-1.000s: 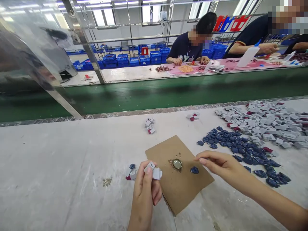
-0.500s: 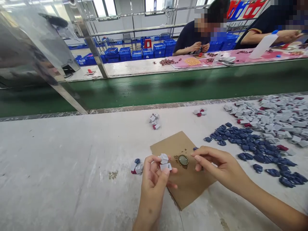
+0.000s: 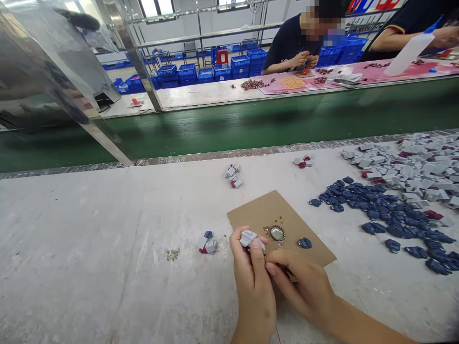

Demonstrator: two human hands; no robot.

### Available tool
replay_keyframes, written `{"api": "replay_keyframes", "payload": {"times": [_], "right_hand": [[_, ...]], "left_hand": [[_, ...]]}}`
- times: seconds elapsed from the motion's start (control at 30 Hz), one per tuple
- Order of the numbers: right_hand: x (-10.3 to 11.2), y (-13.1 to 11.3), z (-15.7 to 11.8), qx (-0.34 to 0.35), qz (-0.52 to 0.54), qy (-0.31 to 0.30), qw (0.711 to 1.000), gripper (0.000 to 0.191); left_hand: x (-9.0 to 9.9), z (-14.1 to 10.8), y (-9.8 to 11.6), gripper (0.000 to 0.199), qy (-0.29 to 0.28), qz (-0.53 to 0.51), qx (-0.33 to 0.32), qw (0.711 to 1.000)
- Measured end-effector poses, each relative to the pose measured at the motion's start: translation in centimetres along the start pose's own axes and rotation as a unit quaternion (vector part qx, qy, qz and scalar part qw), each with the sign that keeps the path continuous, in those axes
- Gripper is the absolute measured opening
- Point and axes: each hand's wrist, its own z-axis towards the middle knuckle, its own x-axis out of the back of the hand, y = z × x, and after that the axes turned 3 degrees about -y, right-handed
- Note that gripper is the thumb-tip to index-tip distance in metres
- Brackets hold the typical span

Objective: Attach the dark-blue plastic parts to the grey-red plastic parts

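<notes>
Pinched in my left hand (image 3: 253,277) is a light grey faceted piece (image 3: 248,237) with a bit of dark red beneath it. My right hand (image 3: 299,282) touches the left fingertips, thumb and forefinger pressed together; whatever they hold is too small to make out. Both hands are over the near part of a brown cardboard sheet (image 3: 251,209). On the cardboard lie a round metal cap (image 3: 277,233) with a toothed rim, small gold-coloured bits (image 3: 281,219) around it, and one dark blue piece (image 3: 304,242) to the right.
Dark blue pieces (image 3: 380,210) and a large grey-and-red pile (image 3: 423,167) cover the right side. Small clusters sit left (image 3: 208,242) and behind (image 3: 234,176). Across a green panel (image 3: 229,124), a person (image 3: 287,45) works at another table. A metal post (image 3: 138,62) stands left.
My right hand has moved left and down from beside the cap to meet my left hand. The grey piece has turned in my left fingers. The blue piece on the cardboard is now uncovered.
</notes>
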Motion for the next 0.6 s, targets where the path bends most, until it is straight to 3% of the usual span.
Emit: {"api": "replay_keyframes", "payload": {"times": [0.1, 0.2, 0.37, 0.53, 0.6], "right_hand": [[-0.5, -0.5, -0.8, -0.126, 0.096, -0.016, 0.987, 0.018], [-0.3, -1.1, -0.9, -0.218, 0.147, -0.017, 0.965, 0.012], [1.0, -1.6, -0.1, -0.265, 0.173, -0.078, 0.945, 0.012], [2.1, -0.9, -0.4, -0.366, 0.283, -0.144, 0.875, 0.016], [2.8, 0.0, -0.4, -0.356, 0.25, -0.107, 0.894, 0.019]], "left_hand": [[0.2, -0.1, -0.3, 0.03, 0.004, 0.012, -0.007, 1.0], [0.3, -0.4, -0.6, 0.034, 0.047, 0.017, -0.028, 0.998], [0.3, -1.1, -0.9, 0.034, 0.082, 0.049, -0.055, 0.994], [0.6, -1.1, -1.2, 0.032, 0.077, 0.051, -0.051, 0.994], [1.0, -0.7, -1.1, 0.036, 0.06, 0.007, -0.037, 0.997]]}}
